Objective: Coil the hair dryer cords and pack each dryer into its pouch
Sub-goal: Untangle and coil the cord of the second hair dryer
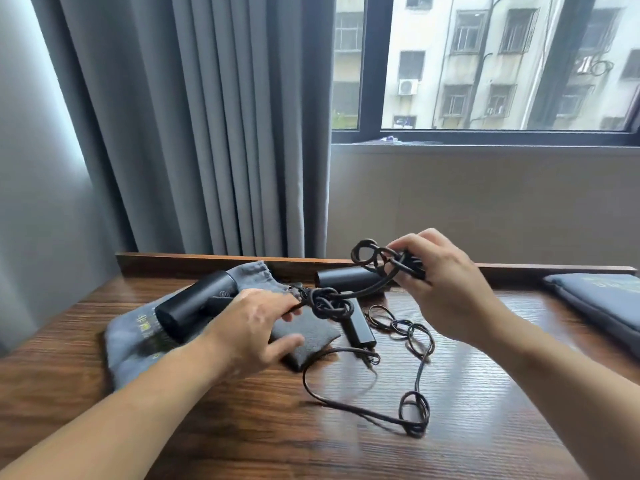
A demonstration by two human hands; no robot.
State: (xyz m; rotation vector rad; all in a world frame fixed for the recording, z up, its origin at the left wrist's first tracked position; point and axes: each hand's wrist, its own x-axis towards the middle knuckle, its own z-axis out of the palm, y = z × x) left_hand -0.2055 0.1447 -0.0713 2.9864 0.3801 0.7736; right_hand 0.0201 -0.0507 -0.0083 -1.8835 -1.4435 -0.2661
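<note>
A black hair dryer (pixel 194 304) lies on a grey drawstring pouch (pixel 133 344) at the left of the wooden table (pixel 242 427). A second black dryer (pixel 348 279) lies behind, its handle (pixel 358 329) pointing toward me. My left hand (pixel 251 325) pinches a tangle of dark cord (pixel 327 304) just above the pouch. My right hand (pixel 446 282) is lifted and grips a bundle of coiled cord loops (pixel 375 259). More cord (pixel 414 410) trails loose over the table in front, with small loops in it.
A grey folded pouch or cushion (pixel 602 303) sits at the table's right edge. A raised wooden lip (pixel 207 259) runs along the back of the table. Grey curtains (pixel 207 133) and a window (pixel 485 64) stand behind.
</note>
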